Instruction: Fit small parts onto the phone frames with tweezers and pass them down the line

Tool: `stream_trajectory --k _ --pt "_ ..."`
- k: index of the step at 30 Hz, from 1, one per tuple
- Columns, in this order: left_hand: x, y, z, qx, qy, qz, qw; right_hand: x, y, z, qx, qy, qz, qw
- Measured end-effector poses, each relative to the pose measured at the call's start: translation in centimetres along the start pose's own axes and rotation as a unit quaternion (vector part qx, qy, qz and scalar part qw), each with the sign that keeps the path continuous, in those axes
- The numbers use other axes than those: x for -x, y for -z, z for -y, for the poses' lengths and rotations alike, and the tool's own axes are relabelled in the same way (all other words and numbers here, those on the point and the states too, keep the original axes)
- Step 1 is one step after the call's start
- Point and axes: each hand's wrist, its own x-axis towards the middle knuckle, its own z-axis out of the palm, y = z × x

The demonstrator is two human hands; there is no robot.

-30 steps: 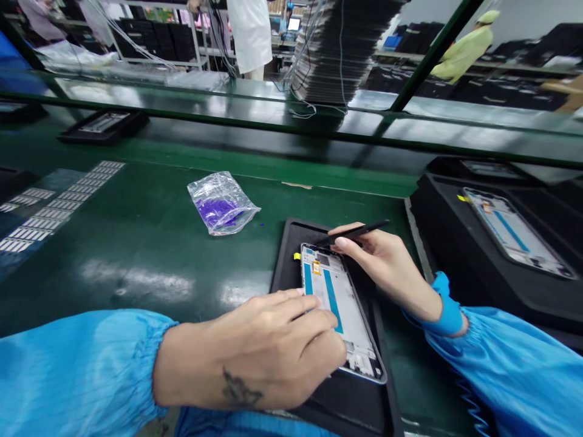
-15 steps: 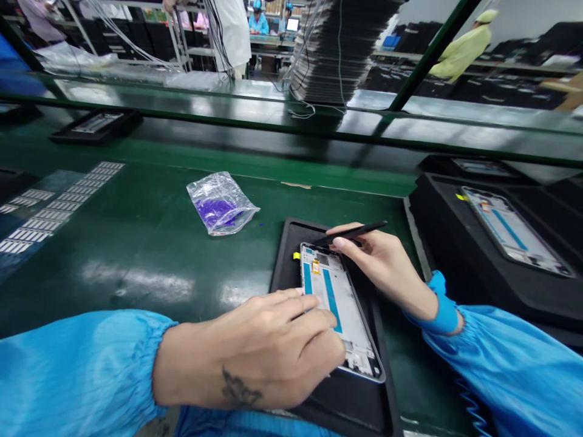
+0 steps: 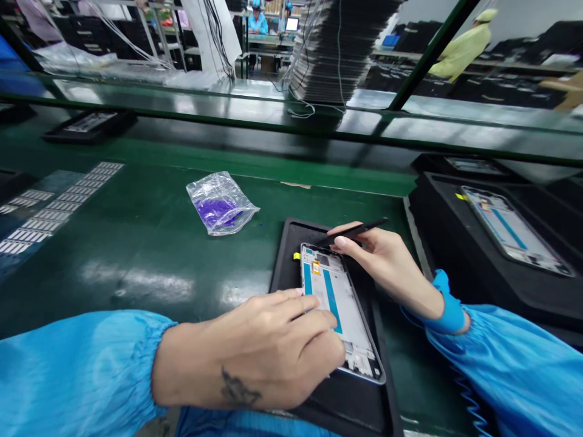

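Observation:
A phone frame [image 3: 339,309] with white inner face and blue strips lies in a black tray [image 3: 291,255] on the green bench. My left hand [image 3: 268,349] rests on the frame's near left side, fingers curled and pressing down on it. My right hand [image 3: 387,261] sits at the frame's far right corner, pinching black tweezers [image 3: 353,232] whose tip points at the top edge. Both arms wear blue sleeves.
A clear bag of purple bits [image 3: 221,203] lies left of the tray. Another black tray with a phone frame [image 3: 512,230] stands at the right. Strips of small metal parts [image 3: 50,206] lie far left. A tray [image 3: 88,124] rides the belt behind. People work in the background.
My hands have barely moved. The tray on the far belt has slid left, and the person in white behind has shifted left.

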Motion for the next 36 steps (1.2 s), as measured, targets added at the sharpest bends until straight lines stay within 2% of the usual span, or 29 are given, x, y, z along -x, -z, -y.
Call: stream_trajectory --k 5,11,14,19,25,31,36 --pt "0.0 0.2 0.0 0.004 0.001 0.003 1.000 -0.1 0.0 -0.3 -0.025 -0.011 0.004 1.000" --pt "-0.2 0.3 0.1 0.016 0.001 0.000 1.000 -0.1 0.0 0.1 0.009 0.005 -0.003 1.000" --pt "-0.3 0.5 0.2 0.033 0.006 -0.006 0.999 -0.1 0.0 -0.1 -0.024 -0.012 0.007 1.000" --pt "-0.3 0.7 0.3 0.044 0.004 0.021 0.999 -0.2 0.0 -0.6 -0.080 -0.035 0.005 0.996" --pt "-0.3 0.8 0.3 0.043 0.004 0.024 0.999 -0.1 0.0 -0.4 -0.035 -0.022 0.009 0.999" --pt "-0.2 0.8 0.3 0.029 0.003 0.024 0.999 0.2 0.0 -0.1 -0.065 -0.031 0.001 0.997" --pt "-0.1 0.5 0.1 0.016 -0.002 0.018 1.000 0.7 0.3 0.5 -0.019 -0.005 0.001 1.000"
